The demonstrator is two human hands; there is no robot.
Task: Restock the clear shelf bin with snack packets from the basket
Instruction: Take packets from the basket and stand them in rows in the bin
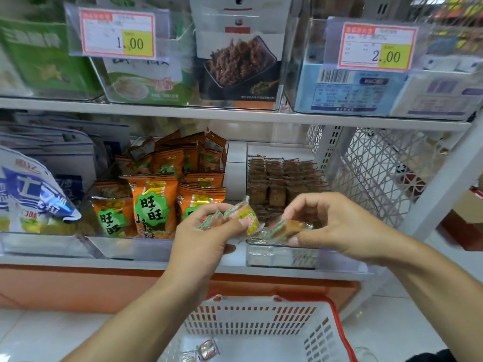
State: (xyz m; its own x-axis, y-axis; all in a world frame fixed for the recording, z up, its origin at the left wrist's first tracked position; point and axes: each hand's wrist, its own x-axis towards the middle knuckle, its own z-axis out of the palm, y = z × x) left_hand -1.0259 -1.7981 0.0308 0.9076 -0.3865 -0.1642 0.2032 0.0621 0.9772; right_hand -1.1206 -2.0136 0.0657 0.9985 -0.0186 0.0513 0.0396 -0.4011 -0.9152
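Currently the step in hand appears to be transfer of packets into the bin (281,253), the clear container on the lower shelf (78,263) at right of centre. Rows of brown packets (282,184) fill its rear; the front section looks sparse. The right hand (337,226) is at the bin's front edge, fingers curled, pinching one small packet (283,229) between thumb and fingertips just above the rim. The left hand (206,236), just beside it, grips a cluster of packets (235,216) in bent fingers, one with a yellow-green label. The basket (264,325) stands on the floor below both hands; a few packets (202,351) remain in it.

Next move, as judged: lower the right-hand packet into the front of the bin in line with the rows, release, then feed in the left-hand packets.

Orange snack bags (154,202) fill the bin to the left; price tags (119,32) hang on the upper shelf
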